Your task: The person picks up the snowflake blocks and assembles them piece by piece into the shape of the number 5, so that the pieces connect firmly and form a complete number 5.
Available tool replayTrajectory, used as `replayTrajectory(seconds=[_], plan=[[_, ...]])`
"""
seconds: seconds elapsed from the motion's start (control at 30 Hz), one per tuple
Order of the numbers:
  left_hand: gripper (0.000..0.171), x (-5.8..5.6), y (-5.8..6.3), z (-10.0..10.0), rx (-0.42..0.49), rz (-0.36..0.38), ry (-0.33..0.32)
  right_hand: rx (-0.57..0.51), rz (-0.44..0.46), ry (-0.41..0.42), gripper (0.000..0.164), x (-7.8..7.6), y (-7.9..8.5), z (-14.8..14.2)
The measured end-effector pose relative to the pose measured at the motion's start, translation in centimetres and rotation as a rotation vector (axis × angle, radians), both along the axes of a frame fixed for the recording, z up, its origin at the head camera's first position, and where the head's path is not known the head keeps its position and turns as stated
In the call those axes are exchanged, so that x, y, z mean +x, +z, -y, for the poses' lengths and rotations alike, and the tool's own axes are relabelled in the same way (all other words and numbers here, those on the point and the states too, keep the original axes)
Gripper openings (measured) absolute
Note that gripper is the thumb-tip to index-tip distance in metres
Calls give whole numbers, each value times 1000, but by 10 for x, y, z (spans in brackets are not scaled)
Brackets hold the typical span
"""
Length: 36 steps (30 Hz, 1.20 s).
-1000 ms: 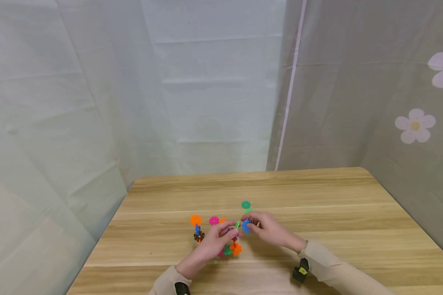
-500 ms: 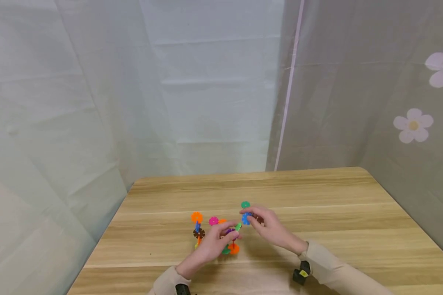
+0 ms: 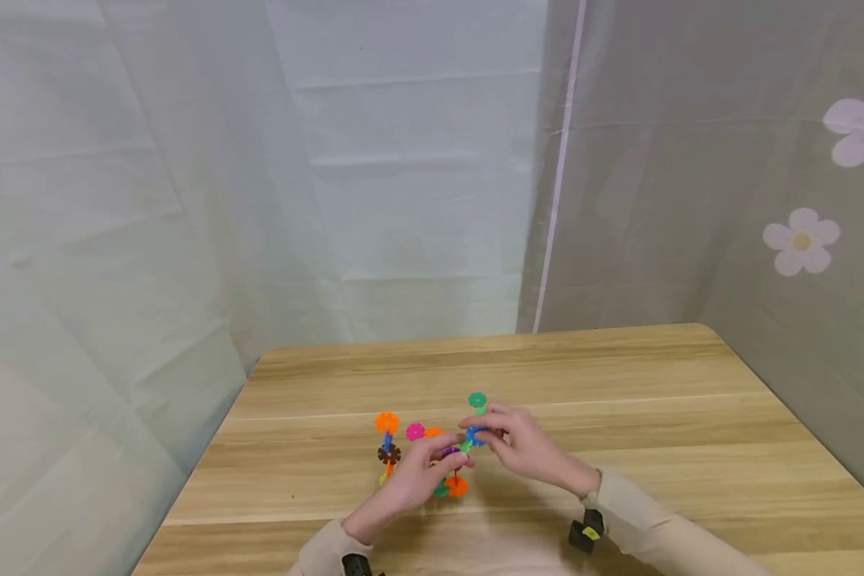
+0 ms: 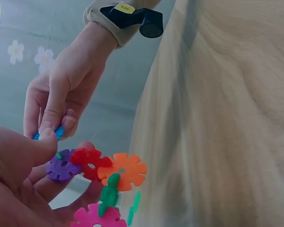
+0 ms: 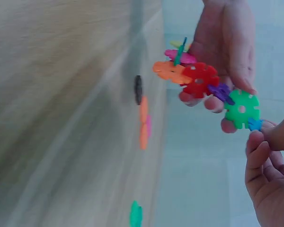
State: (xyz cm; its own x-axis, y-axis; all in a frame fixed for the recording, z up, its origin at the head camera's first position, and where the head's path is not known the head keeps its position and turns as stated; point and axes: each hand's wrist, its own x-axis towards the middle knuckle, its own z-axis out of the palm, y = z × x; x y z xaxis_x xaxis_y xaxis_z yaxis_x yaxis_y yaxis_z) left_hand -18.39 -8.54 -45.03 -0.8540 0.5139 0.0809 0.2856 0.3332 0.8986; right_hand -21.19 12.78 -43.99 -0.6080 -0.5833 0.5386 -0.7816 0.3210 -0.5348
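My left hand [image 3: 414,476] holds a chain of notched plastic snowflake discs. Along it come a light green disc [image 5: 242,109], a purple disc [image 4: 62,169], a red disc [image 4: 91,163], an orange disc [image 4: 125,171] and a pink disc [image 4: 99,217]. The light green one sits at the left thumb tip. With thumb and fingers, my right hand [image 3: 524,442] pinches a blue disc [image 5: 254,124], whose edge meets the light green disc. Whether their slots are locked together I cannot tell; fingers cover part of the blue disc.
On the wooden table [image 3: 619,384] lie a dark green disc [image 3: 478,399], a pink loose disc [image 3: 415,431] and an orange one [image 3: 432,433]. Left of the left hand, another orange disc [image 3: 386,422] stands above a brown disc [image 3: 389,454]. Pale curtains [image 3: 418,176] hang behind.
My right hand first rose a little, then came down and left, bringing the blue disc against the light green one. The orange and brown discs at left shifted slightly up and right.
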Motion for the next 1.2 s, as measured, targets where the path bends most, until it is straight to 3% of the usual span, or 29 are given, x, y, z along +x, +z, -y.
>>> replayTrajectory(seconds=[0.27, 0.47, 0.67, 0.83, 1.03, 1.2], plan=[[26, 2, 12, 0, -62, -43, -22, 6, -50, 53, 17, -4, 8, 3], [26, -3, 14, 1, -23, -32, -38, -7, -9, 45, 18, -6, 9, 6], [35, -7, 15, -3, 70, 79, -62, 0, 147, 51, 28, -10, 13, -2], [46, -6, 15, -3, 108, 157, -29, -76, 266, 64, 32, -12, 12, -7], [51, -6, 10, 0, 130, 240, -19, -149, 325, 22, 29, -16, 4, -11], [55, -6, 7, 3, 222, 328, -23, -147, 365, 22, 26, -17, -4, -13]])
